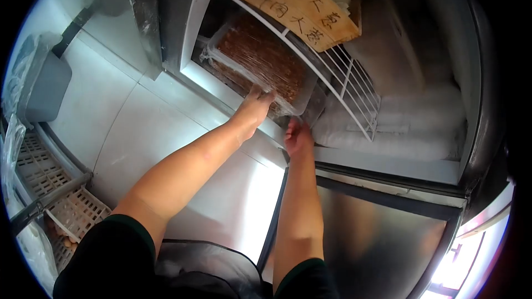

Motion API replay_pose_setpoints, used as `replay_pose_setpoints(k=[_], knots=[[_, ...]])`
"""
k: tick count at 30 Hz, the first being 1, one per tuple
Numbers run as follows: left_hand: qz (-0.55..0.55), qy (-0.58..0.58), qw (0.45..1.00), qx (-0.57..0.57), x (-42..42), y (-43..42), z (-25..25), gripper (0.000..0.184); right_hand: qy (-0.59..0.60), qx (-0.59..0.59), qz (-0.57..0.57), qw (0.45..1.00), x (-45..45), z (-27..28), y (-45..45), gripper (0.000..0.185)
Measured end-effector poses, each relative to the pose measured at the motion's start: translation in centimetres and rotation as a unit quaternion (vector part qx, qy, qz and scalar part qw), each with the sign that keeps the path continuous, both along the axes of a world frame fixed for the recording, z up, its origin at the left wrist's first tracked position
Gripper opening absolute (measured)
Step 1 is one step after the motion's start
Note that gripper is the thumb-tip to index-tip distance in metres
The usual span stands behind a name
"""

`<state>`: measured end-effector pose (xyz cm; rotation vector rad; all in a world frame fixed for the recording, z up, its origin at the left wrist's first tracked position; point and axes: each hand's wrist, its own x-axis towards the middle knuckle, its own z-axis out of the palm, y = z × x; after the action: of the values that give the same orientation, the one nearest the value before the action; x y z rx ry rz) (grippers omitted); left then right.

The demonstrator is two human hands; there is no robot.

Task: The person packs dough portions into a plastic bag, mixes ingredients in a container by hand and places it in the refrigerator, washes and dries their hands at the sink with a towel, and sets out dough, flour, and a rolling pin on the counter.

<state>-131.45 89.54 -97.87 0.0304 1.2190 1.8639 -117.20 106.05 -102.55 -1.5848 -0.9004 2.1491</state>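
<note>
A plastic tub (pixel 302 97) filled with brown minced food (pixel 260 50) sits low inside an open refrigerated cabinet. Clear cling film (pixel 235 68) stretches over its top and bunches along the near edge. My left hand (pixel 255 111) is closed at that near edge, fingers pinching the film against the tub. At the near right corner, my right hand (pixel 297 135) has its fingers curled up at the film's edge; its fingertips are partly hidden. Under the tub, more brown food shows through plastic.
Above the tub, a white wire shelf (pixel 346 77) holds an orange-yellow box (pixel 299 8) with handwritten characters. Frost coats the cabinet floor (pixel 399 127). A metal door panel (pixel 366 227) stands lower right. At left are a grey bin (pixel 49 88) and white plastic crates (pixel 77 213).
</note>
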Motion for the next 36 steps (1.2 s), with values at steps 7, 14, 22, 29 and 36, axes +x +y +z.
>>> replay_pose_setpoints(k=[7, 14, 22, 29, 36], knots=[[-0.080, 0.052, 0.985, -0.141, 3.7, -3.0, 3.1, 0.068, -0.038, 0.129, 0.113, 0.984, 1.2, 6.4, -6.3, 0.031], [-0.244, 0.012, 0.968, 0.053, 15.6, -21.9, 16.9, 0.049, -0.093, 0.132, 0.182, 0.970, 3.9, 18.0, -15.9, 0.032], [-0.188, 0.293, 0.875, -0.336, 18.0, -32.3, 7.6, 0.047, -0.295, 0.442, 0.467, 0.707, 10.4, 43.8, -25.1, 0.028], [-0.278, 0.309, 0.839, -0.351, 23.8, -38.7, 13.8, 0.039, -0.631, 0.369, 0.309, 0.609, 23.3, 61.1, -24.4, 0.047], [-0.480, 0.184, 0.815, -0.268, 20.9, -38.7, 28.1, 0.037, -0.694, 0.233, 0.388, 0.560, 32.8, 59.7, -26.7, 0.074]])
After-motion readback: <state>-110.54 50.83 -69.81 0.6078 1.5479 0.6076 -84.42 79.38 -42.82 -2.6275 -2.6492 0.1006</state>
